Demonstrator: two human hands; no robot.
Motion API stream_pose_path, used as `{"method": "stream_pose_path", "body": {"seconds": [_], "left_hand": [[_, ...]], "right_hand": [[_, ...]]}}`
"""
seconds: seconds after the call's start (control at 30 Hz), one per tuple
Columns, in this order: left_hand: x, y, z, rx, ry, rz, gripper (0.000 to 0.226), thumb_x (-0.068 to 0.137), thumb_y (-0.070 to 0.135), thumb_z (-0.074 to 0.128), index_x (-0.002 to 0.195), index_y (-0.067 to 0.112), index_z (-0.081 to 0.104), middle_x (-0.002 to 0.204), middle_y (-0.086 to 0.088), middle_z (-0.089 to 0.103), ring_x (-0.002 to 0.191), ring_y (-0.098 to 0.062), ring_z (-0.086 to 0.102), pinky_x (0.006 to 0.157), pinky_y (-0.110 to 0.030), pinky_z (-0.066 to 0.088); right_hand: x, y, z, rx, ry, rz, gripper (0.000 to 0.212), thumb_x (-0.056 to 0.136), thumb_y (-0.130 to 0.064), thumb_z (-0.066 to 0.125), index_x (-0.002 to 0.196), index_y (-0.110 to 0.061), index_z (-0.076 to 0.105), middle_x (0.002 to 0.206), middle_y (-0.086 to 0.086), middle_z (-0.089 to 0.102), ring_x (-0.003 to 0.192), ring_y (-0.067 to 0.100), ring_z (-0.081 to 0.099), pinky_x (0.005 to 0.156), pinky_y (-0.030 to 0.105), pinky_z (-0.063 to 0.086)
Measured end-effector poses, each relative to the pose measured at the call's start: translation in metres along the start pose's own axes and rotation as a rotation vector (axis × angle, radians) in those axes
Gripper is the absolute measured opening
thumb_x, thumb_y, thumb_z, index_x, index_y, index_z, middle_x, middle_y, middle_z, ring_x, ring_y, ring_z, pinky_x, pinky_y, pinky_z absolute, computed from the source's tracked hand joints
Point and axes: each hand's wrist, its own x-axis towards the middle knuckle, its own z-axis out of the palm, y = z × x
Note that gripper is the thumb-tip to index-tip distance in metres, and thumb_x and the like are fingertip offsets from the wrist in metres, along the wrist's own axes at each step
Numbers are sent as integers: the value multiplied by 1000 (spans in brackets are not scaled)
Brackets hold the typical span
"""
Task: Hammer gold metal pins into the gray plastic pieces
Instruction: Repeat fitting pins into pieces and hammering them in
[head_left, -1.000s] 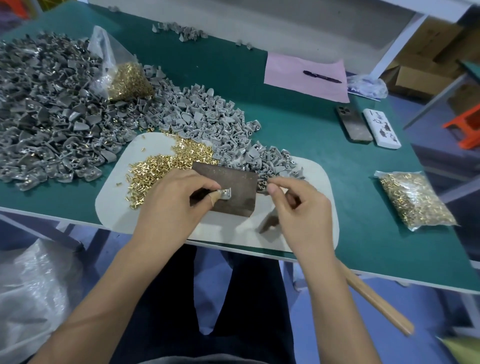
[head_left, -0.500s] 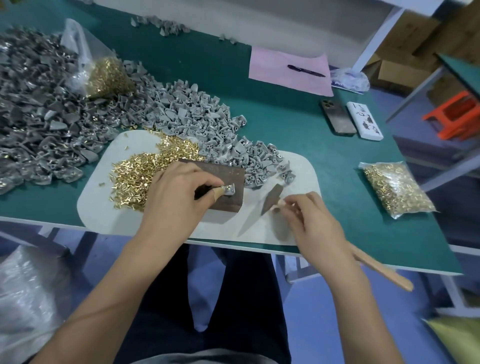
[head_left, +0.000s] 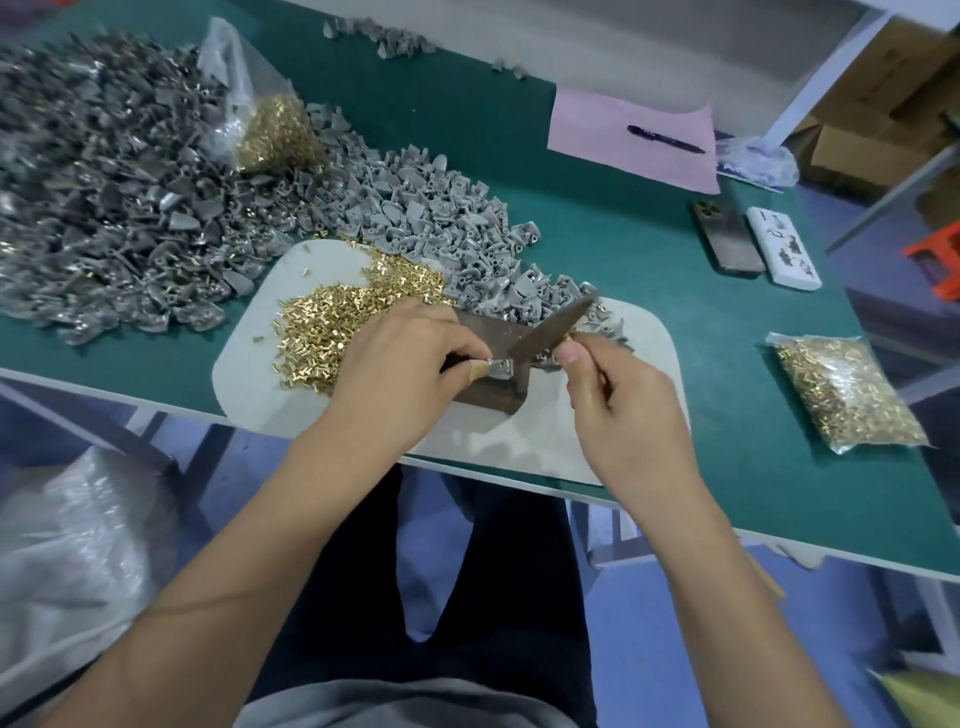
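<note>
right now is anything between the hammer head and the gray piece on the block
Nothing visible. The hammer head hangs tilted just above the gray piece, which the left hand pinches on the metal block. The right hand holds the hammer.

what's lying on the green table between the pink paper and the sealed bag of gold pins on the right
In the head view, two phones lie side by side between the pink paper and the sealed bag of pins.
</note>
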Motion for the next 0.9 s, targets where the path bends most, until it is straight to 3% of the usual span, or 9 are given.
{"method": "stream_pose_path", "body": {"seconds": [0.13,0.3,0.43,0.5,0.6,0.7,0.83,0.9], "left_hand": [[0,0,1,34,11,23,10,88,38,75,96,33,78,92,13,66,94,-18,56,80,-40,50],[-2,1,4,49,37,31,10,87,36,76,95,31,78,91,13,67,94,-18,58,76,-37,50],[-2,1,6,70,71,35,11,87,39,74,95,33,79,89,14,66,92,-17,58,68,-29,38],[-2,0,6,80,75,37,11,87,40,74,95,33,79,89,15,66,91,-16,57,68,-27,34],[-2,0,4,85,73,38,11,86,40,75,94,34,79,88,17,66,91,-15,57,68,-27,35],[-2,1,4,99,76,35,11,85,38,76,95,33,79,87,16,66,90,-15,58,67,-27,34],[-2,1,3,96,72,28,9,85,41,76,93,36,78,87,17,66,91,-14,59,67,-28,39],[-2,1,4,100,69,31,9,85,41,76,92,36,78,88,16,66,91,-15,59,67,-29,43]], "right_hand": [[2,-5,3,-55,9,-14,31,106,-47,38,102,-31,64,61,-19,50,57,14,38,55,35,34],[3,-8,-3,-117,53,-1,36,103,-53,36,114,-34,65,56,-15,44,63,19,43,58,36,40],[-8,-16,1,-158,31,-27,34,104,-50,38,116,-33,65,70,-5,63,70,29,57,58,32,34],[-7,-14,-1,-191,56,-47,35,103,-55,36,115,-36,63,66,-8,57,67,26,57,57,32,35],[-6,-14,1,-53,161,-7,35,104,-52,35,110,-32,63,58,-15,47,57,14,43,54,32,32],[-7,-16,5,-136,28,3,37,103,-53,34,114,-33,65,64,-8,57,68,29,58,58,35,40],[-7,-16,1,-48,172,0,36,103,-53,35,110,-33,63,61,-15,52,57,13,46,55,29,39],[-7,-20,2,-105,116,-11,37,104,-53,34,111,-32,63,68,-11,62,62,18,55,57,31,40]]}}
